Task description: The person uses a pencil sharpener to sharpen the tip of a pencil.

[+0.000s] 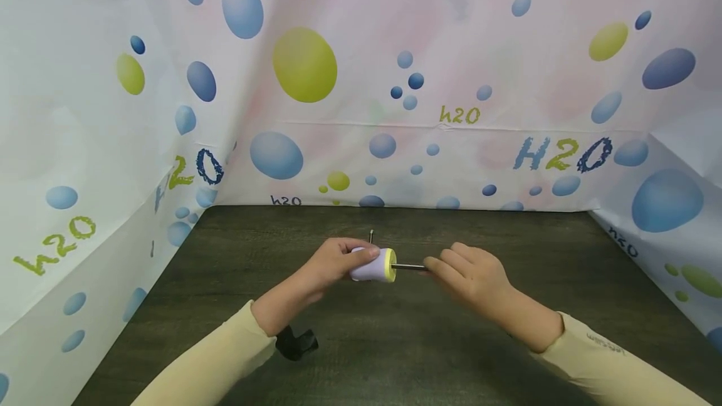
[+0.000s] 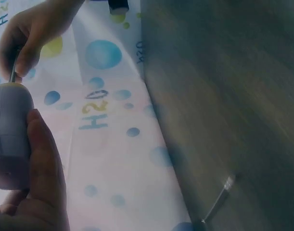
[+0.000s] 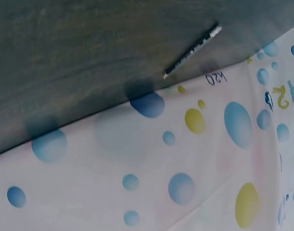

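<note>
In the head view my left hand [image 1: 333, 262] grips a lavender, barrel-shaped pencil sharpener [image 1: 365, 272] with a yellow end ring. My right hand [image 1: 470, 277] holds a dark, thin pencil [image 1: 408, 267] by its outer part, fingers curled around it. The pencil's other end sits in the sharpener's yellow-ringed end, so its tip is hidden. The left wrist view shows the sharpener [image 2: 11, 130] close up, with the left thumb or a finger along its side. The right hand [image 2: 33, 36] appears beyond it. The right wrist view shows neither hand.
A second pencil [image 3: 191, 52], dark with a pale end, lies on the dark wooden table [image 1: 361, 356] behind the hands, towards the back edge. A white sheet [image 1: 350, 99] with blue and green dots walls the back and sides. Something black [image 1: 296, 343] hangs by the left wrist.
</note>
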Action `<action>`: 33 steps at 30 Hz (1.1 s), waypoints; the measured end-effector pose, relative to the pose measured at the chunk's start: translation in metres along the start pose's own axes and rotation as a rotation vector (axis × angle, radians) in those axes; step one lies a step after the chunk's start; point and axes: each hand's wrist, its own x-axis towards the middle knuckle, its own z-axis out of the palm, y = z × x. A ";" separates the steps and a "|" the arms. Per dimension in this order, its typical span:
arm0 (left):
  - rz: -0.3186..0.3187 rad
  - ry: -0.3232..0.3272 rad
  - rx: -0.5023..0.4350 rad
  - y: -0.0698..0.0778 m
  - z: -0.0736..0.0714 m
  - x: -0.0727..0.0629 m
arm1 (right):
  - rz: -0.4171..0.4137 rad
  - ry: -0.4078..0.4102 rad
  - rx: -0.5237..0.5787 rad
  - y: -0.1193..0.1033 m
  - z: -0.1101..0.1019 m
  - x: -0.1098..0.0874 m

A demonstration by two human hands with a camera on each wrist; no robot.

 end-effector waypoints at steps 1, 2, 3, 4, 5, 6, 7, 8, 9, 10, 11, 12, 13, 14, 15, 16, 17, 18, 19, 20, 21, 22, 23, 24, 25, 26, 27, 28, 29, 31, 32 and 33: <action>-0.002 -0.013 -0.007 0.000 0.001 -0.001 | -0.027 0.026 -0.009 0.000 0.001 0.000; -0.005 -0.018 -0.009 0.001 0.002 -0.003 | -0.046 0.046 -0.014 0.000 0.001 0.001; 0.006 -0.022 -0.007 0.001 0.004 -0.005 | -0.056 0.065 -0.012 -0.001 0.002 0.001; 0.014 -0.019 0.001 0.002 0.004 -0.006 | -0.048 0.070 0.004 -0.002 0.002 0.001; 0.030 -0.011 0.017 0.002 0.005 -0.007 | -0.027 0.054 0.028 -0.004 0.001 0.001; 0.050 0.004 0.039 0.003 0.006 -0.008 | 0.015 0.027 0.064 -0.006 0.000 0.002; 0.078 0.022 0.068 0.003 0.007 -0.009 | 0.089 -0.028 0.128 -0.008 -0.002 0.002; 0.111 0.044 0.101 0.002 0.007 -0.010 | 0.189 -0.101 0.220 -0.010 -0.004 0.004; 0.143 0.069 0.136 0.001 0.008 -0.010 | 0.317 -0.192 0.339 -0.012 -0.008 0.005; 0.168 0.092 0.163 0.001 0.008 -0.011 | 0.464 -0.288 0.459 -0.012 -0.011 0.008; 0.202 0.107 0.183 -0.001 0.009 -0.011 | 0.618 -0.378 0.565 -0.012 -0.015 0.010; 0.238 0.117 0.205 -0.002 0.010 -0.011 | 0.766 -0.456 0.647 -0.011 -0.017 0.012; 0.272 0.122 0.221 -0.003 0.011 -0.011 | 0.903 -0.532 0.707 -0.010 -0.020 0.014; 0.296 0.129 0.233 -0.004 0.011 -0.011 | 1.009 -0.600 0.751 -0.008 -0.021 0.015; 0.313 0.133 0.241 -0.005 0.012 -0.011 | 1.083 -0.660 0.781 -0.006 -0.022 0.017; 0.323 0.134 0.241 -0.005 0.012 -0.010 | 1.119 -0.710 0.793 -0.004 -0.022 0.017; 0.326 0.132 0.241 -0.006 0.013 -0.009 | 1.144 -0.748 0.799 -0.002 -0.022 0.017; 0.323 0.131 0.240 -0.006 0.013 -0.008 | 1.153 -0.778 0.795 0.000 -0.022 0.017; 0.304 0.133 0.231 -0.006 0.012 -0.008 | 1.156 -0.792 0.796 0.001 -0.022 0.017; 0.281 0.135 0.218 -0.006 0.012 -0.007 | 1.146 -0.797 0.794 0.001 -0.022 0.016; 0.258 0.138 0.207 -0.005 0.011 -0.005 | 1.123 -0.789 0.778 0.001 -0.022 0.015; 0.236 0.143 0.197 -0.005 0.010 -0.004 | 1.077 -0.767 0.740 0.000 -0.023 0.013; 0.217 0.147 0.189 -0.004 0.009 -0.003 | 1.003 -0.727 0.686 -0.001 -0.023 0.012; 0.198 0.154 0.180 -0.003 0.008 -0.002 | 0.902 -0.671 0.617 -0.002 -0.022 0.009; 0.178 0.153 0.164 -0.003 0.006 -0.001 | 0.786 -0.607 0.540 -0.004 -0.021 0.007; 0.163 0.146 0.148 -0.002 0.005 0.000 | 0.662 -0.536 0.445 -0.004 -0.019 0.004; 0.147 0.138 0.129 -0.002 0.004 0.000 | 0.544 -0.456 0.342 -0.004 -0.017 0.002; 0.129 0.128 0.108 -0.002 0.003 0.001 | 0.432 -0.372 0.245 -0.004 -0.014 0.000; 0.112 0.114 0.088 -0.001 0.002 0.001 | 0.336 -0.292 0.170 -0.004 -0.011 -0.001; 0.077 0.081 0.047 -0.001 0.001 0.001 | 0.204 -0.183 0.080 -0.001 -0.007 -0.003; 0.060 0.065 0.033 0.000 0.000 0.001 | 0.156 -0.146 0.052 0.001 -0.006 -0.003; 0.046 0.047 0.017 0.000 0.000 0.001 | 0.111 -0.109 0.031 0.002 -0.005 -0.003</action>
